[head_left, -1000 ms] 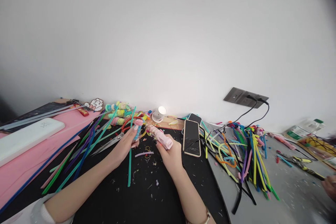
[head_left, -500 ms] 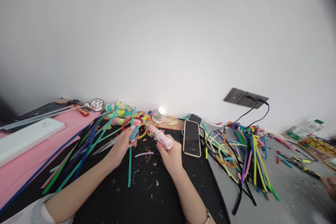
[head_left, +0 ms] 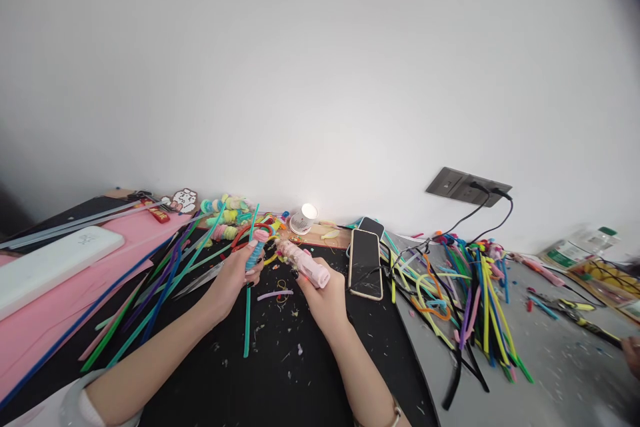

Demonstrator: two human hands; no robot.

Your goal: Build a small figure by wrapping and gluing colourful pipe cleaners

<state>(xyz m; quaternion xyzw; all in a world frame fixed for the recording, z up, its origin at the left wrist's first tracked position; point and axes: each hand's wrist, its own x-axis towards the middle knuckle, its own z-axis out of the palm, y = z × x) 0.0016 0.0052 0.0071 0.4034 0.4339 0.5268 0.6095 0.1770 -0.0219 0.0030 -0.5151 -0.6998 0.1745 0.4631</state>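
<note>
Pink-and-blue coil (head_left: 256, 251) has shifted slightly away from the white cup (head_left: 301, 222) since the earlier frame.
From my remote seat, I see the hands apart, both nearer than the cup: the left hand (head_left: 233, 285) pinches that one ribbed, fuzzy coil, left of the cup, while the right hand (head_left: 323, 300) is wrapped around one pink tool (head_left: 311, 267), smooth and rounded with a lumpy tip. Two flat, rectangular phones (head_left: 365, 260) lie right of the cup, one partly over the other (I count two black plugs (head_left: 479, 185) in the socket plate (head_left: 445, 183), farther right). One straight teal stem (head_left: 247, 323) runs behind the left hand; one short lilac piece (head_left: 275, 293) lies on the black mat (head_left: 280, 393), nearer than the cup.
</note>
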